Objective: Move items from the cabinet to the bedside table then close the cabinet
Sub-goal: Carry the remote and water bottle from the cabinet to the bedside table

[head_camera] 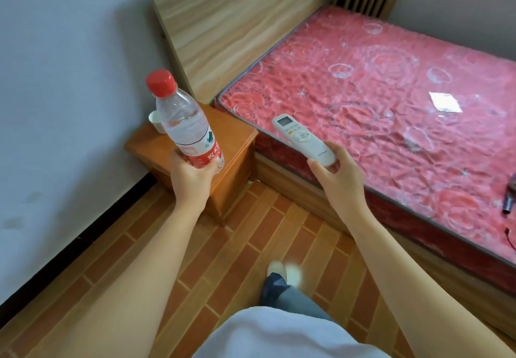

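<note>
Bottle (187, 123) in the left hand (192, 174), remote (303, 138) in the right hand (339, 174): that is the head view, looking down over both bare forearms stretched forward.

The left hand is wrapped around the bottle's base, fingers closed over the red label, and the bottle leans a little to the left with its red cap (161, 83) uppermost. It is clear plastic and partly filled with water. It is held up in front of the table (234, 145), an orange-brown wooden bedside unit standing in the corner between the white wall and the bed. On the table's far left, partly hidden behind the bottle, stands a white cup (157, 120).

The right hand pinches the lower end of the white remote between thumb and fingers, its small screen and buttons facing up and its top end pointing away toward the bed. It is seen against the edge of the mattress (391, 92), which is red with a rose pattern. A white paper (445, 101) lies on the mattress, well apart from both hands.

Behind the table rises the wooden headboard (231, 19). The floor (237, 246) is brick-patterned tile, and one foot (283, 272) shows on it, blurred.
</note>
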